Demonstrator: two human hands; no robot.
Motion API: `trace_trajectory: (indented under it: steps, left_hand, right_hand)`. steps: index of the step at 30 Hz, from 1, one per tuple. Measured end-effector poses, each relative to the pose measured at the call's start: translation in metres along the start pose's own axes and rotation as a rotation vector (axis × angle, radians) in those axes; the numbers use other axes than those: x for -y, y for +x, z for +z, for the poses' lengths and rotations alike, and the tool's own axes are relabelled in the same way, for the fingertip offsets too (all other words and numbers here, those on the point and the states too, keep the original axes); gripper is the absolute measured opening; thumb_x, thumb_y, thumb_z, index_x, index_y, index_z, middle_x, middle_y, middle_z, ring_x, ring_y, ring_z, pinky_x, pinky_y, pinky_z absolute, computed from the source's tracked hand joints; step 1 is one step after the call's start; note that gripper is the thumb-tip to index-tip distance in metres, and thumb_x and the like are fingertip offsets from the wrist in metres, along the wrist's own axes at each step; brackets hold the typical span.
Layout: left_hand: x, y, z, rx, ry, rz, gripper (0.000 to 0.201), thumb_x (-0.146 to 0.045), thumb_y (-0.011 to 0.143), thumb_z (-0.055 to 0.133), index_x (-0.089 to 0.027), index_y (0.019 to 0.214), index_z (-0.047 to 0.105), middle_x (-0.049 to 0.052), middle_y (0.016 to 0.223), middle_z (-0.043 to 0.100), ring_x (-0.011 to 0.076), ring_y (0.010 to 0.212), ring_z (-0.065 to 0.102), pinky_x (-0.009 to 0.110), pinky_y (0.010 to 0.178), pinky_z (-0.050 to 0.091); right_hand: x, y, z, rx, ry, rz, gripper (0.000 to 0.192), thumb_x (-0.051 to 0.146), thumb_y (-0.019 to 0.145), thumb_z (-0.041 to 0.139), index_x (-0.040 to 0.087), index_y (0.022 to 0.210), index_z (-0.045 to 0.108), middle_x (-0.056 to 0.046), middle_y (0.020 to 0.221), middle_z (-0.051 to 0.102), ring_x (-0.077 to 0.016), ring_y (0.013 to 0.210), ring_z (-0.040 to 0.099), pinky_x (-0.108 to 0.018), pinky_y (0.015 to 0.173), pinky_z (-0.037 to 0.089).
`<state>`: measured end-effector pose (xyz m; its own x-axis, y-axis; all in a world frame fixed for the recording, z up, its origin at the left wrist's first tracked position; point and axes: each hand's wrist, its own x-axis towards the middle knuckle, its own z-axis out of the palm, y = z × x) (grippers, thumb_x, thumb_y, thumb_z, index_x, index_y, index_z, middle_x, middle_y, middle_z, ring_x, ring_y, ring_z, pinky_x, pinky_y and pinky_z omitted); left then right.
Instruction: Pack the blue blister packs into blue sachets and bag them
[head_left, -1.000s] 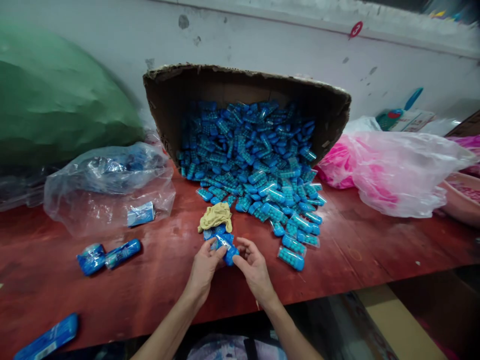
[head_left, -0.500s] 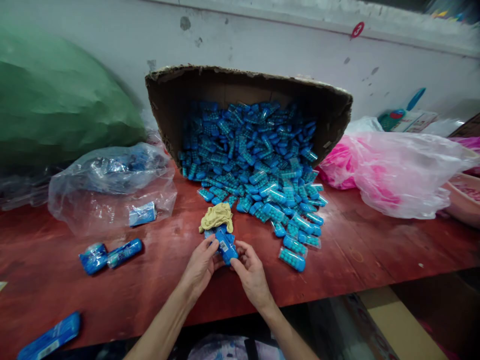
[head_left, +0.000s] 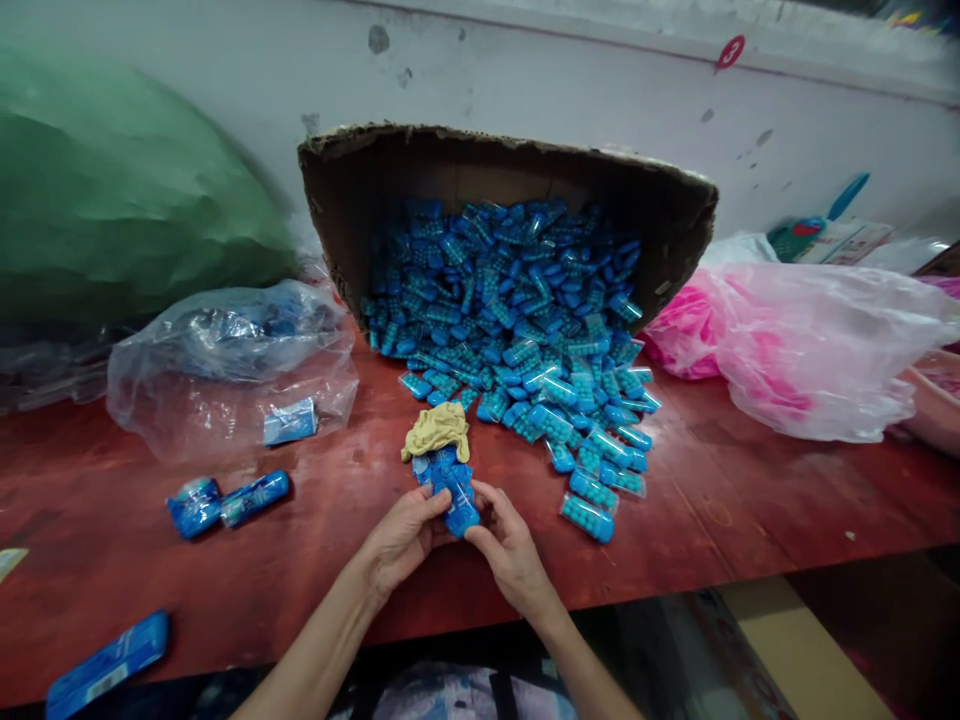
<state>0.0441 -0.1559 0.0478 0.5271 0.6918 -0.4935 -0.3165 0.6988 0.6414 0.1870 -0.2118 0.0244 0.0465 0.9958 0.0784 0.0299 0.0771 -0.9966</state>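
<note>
Your left hand (head_left: pixel 401 535) and right hand (head_left: pixel 510 550) share a grip on a blue plastic capsule pack (head_left: pixel 457 500), its long axis pointing away over the red counter (head_left: pixel 750 500).

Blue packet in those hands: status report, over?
Left hand and right hand both gripping blue packet. Packet at table front edge. Yellow cloth just behind; loose packet pile beside right.

Both bare forearms reach forward from the bottom of the view and converge toward the middle. The left hand (head_left: pixel 401 535) lies palm down with its fingers (head_left: pixel 433 503) curled inward in a pinch. The right hand (head_left: pixel 510 545) mirrors it, thumb and fingers (head_left: pixel 487 492) bent toward the left hand, fingertips nearly meeting.
</note>
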Motion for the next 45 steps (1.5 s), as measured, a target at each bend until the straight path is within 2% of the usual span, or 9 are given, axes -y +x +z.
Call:
trace_trajectory:
  steps: [5,11,15,18,22,31,35,39,45]
  left_hand:
    - [0.012,0.001,0.004,-0.047,-0.007,0.050,0.023,-0.024,0.069,0.066,-0.014,0.088,0.059,0.005,0.077,0.069,0.0140,0.066,0.063,0.030,0.069,0.049]
    - [0.032,0.002,0.013,-0.232,-0.065,0.071,0.028,-0.031,0.065,0.068,-0.014,0.085,0.059,0.004,0.072,0.069,0.0130,0.062,0.061,0.027,0.063,0.048]
    - [0.033,0.002,0.017,-0.333,-0.065,0.060,0.029,-0.034,0.064,0.068,-0.015,0.084,0.058,0.002,0.069,0.068,0.0134,0.058,0.062,0.028,0.060,0.049]
    - [0.026,0.000,0.016,-0.276,-0.029,0.011,0.029,-0.036,0.066,0.066,-0.015,0.084,0.057,0.004,0.072,0.069,0.0139,0.059,0.063,0.027,0.059,0.049]
    - [0.020,-0.002,0.014,-0.117,0.012,-0.019,0.030,-0.032,0.066,0.067,-0.014,0.088,0.057,0.006,0.077,0.070,0.0154,0.062,0.065,0.027,0.060,0.049]
    - [0.032,-0.004,0.020,-0.204,-0.010,-0.021,0.027,-0.033,0.066,0.066,-0.013,0.082,0.058,0.005,0.068,0.069,0.0155,0.060,0.065,0.024,0.056,0.048]
    - [0.033,-0.002,0.023,-0.282,-0.011,0.020,0.026,-0.037,0.066,0.066,-0.013,0.074,0.057,0.003,0.057,0.065,0.0133,0.052,0.062,0.025,0.055,0.048]
    - [0.028,-0.004,0.021,-0.226,0.086,-0.033,0.034,-0.046,0.065,0.063,-0.013,0.072,0.058,0.005,0.057,0.065,0.0149,0.051,0.062,0.024,0.050,0.046]
    - [0.017,0.006,0.002,-0.444,0.290,0.231,0.029,-0.037,0.059,0.068,-0.015,0.078,0.063,0.000,0.061,0.063,0.0111,0.051,0.056,0.021,0.051,0.044]
  right_hand:
    - [-0.003,0.002,-0.005,0.085,0.229,0.126,0.040,0.020,0.079,0.052,0.024,0.118,0.048,-0.001,0.089,0.054,-0.0121,0.070,0.051,-0.024,0.063,0.045]
    - [-0.010,-0.004,-0.008,0.050,-0.062,0.019,0.046,0.020,0.079,0.054,0.025,0.124,0.045,-0.002,0.090,0.053,-0.0155,0.082,0.052,-0.030,0.079,0.044]
    - [-0.010,-0.004,-0.008,0.025,-0.140,-0.031,0.045,0.021,0.080,0.053,0.023,0.124,0.044,-0.003,0.088,0.055,-0.0164,0.080,0.052,-0.032,0.078,0.044]
    - [-0.005,0.002,-0.008,0.005,0.021,0.077,0.038,0.023,0.080,0.051,0.022,0.118,0.047,0.000,0.078,0.050,-0.0125,0.069,0.050,-0.025,0.065,0.045]
    - [0.001,0.008,-0.009,0.091,0.220,0.217,0.038,0.028,0.077,0.055,0.021,0.114,0.048,0.004,0.069,0.046,-0.0095,0.058,0.047,-0.022,0.055,0.043]
    - [0.002,0.005,-0.012,0.119,0.139,0.204,0.033,0.027,0.079,0.053,0.020,0.111,0.051,0.002,0.073,0.052,-0.0106,0.064,0.051,-0.022,0.057,0.043]
    - [0.004,0.008,-0.010,0.080,0.157,0.173,0.026,0.029,0.081,0.052,0.020,0.105,0.053,0.000,0.080,0.058,-0.0116,0.072,0.054,-0.023,0.066,0.045]
    - [0.000,0.008,-0.008,0.039,0.283,0.285,0.028,0.033,0.078,0.055,0.019,0.102,0.053,0.003,0.069,0.056,-0.0078,0.054,0.049,-0.020,0.051,0.043]
    - [0.000,0.006,-0.007,0.019,0.304,0.334,0.030,0.034,0.071,0.061,0.018,0.096,0.054,0.004,0.065,0.054,-0.0068,0.048,0.045,-0.023,0.048,0.048]
